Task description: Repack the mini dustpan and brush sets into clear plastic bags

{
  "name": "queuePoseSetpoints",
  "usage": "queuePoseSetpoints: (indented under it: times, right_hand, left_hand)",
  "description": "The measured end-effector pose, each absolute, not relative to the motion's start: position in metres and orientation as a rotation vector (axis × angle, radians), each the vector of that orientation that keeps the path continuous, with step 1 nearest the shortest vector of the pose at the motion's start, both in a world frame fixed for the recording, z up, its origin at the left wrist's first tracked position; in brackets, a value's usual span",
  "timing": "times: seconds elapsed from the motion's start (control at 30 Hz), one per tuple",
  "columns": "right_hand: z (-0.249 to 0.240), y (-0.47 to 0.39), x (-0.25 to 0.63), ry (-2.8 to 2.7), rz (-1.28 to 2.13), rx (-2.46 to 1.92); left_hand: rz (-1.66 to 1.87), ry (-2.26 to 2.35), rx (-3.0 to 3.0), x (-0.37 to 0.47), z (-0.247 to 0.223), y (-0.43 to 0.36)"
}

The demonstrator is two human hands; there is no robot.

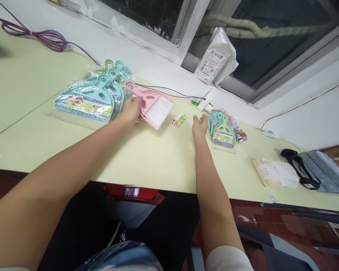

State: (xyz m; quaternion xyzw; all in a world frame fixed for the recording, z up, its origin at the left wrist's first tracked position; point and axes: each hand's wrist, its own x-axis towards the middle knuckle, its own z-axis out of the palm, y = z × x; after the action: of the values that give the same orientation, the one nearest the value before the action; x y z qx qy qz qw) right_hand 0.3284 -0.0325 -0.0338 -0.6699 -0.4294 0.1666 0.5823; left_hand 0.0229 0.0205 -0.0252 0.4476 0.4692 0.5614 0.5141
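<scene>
My left hand (132, 109) grips the left edge of a pink dustpan (149, 98), which has a white-bristled brush (159, 112) nested in it. The dustpan is tilted, its handle pointing up and left. My right hand (200, 126) is held just above the table with fingers apart and nothing visible in them. A small printed label card (179, 120) lies between the two hands. Close to my right hand are bagged green and blue dustpan sets (223, 131). Left of my left hand sits a pile of larger blue and green dustpan sets in clear bags (86, 98).
Thin red and blue wires (45, 39) run along the wall behind the pale table (158, 162). A white package (216, 58) rests on the window ledge. Farther right are a flat packet (275, 173), a black strap-like item (301, 169) and blue boxes (324, 171).
</scene>
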Motion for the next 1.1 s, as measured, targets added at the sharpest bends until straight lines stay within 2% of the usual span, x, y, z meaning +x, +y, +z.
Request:
queuePoseSetpoints:
  times: [0.07,0.27,0.37,0.53,0.87,1.1]
  right_hand:
    - [-0.026,-0.043,0.311,-1.128,0.272,-1.482]
    - [0.001,-0.087,0.224,-1.729,0.312,-1.268]
    - [0.002,-0.094,0.205,-1.863,0.173,-1.244]
    - [0.003,-0.095,0.207,-1.810,0.058,-1.322]
    - [0.015,-0.101,0.214,-1.603,0.273,-1.486]
    - [0.017,-0.101,0.222,-1.591,0.319,-1.592]
  left_hand:
    - [1.383,1.131,1.175,0.026,-0.022,0.014]
    - [1.304,0.931,1.424,0.045,-0.001,-0.031]
    - [1.276,0.827,1.464,0.057,-0.001,-0.049]
    - [1.280,0.811,1.586,0.064,-0.009,-0.062]
    - [1.153,0.636,1.627,0.063,-0.007,-0.061]
    - [1.057,0.696,1.545,0.066,-0.016,-0.051]
